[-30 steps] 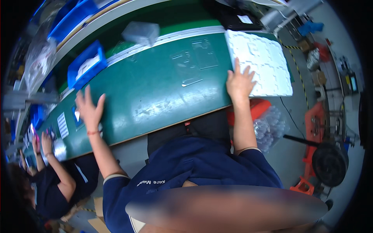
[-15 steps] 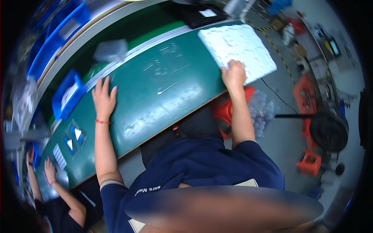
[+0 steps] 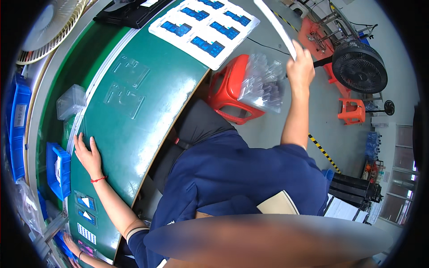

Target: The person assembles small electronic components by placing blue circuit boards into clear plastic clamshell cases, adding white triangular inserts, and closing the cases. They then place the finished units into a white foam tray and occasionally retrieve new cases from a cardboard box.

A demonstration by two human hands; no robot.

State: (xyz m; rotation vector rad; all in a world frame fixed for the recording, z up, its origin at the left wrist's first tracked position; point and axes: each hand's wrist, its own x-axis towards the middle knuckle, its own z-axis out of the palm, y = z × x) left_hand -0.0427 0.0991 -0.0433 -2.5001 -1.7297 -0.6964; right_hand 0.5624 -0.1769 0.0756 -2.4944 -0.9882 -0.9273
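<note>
My right hand (image 3: 300,67) is closed on the end of a thin white sheet or tray (image 3: 273,22), held up edge-on past the table's right edge. Left of it, a white moulded tray (image 3: 193,36) lies at the table's far end, with several blue flat pieces (image 3: 208,46) set in its recesses. My left hand (image 3: 89,156) rests on the green table (image 3: 111,147) beside the metal rail, fingers spread and holding nothing. Ahead of it lie two clear plastic blister shells (image 3: 124,99). Nearer are two small blue-and-white packs (image 3: 86,202).
A clear plastic box (image 3: 71,102) and a blue bin (image 3: 58,170) stand along the rail. Right of the table is a red stool (image 3: 230,87) with a bag of clear plastic pieces (image 3: 263,85). A black fan (image 3: 360,67) stands beyond. Another person's hand (image 3: 70,243) is at lower left.
My right hand has lifted the white sheet off to the right, uncovering the tray of blue pieces. The view has turned right. My left hand stays open by the rail.
</note>
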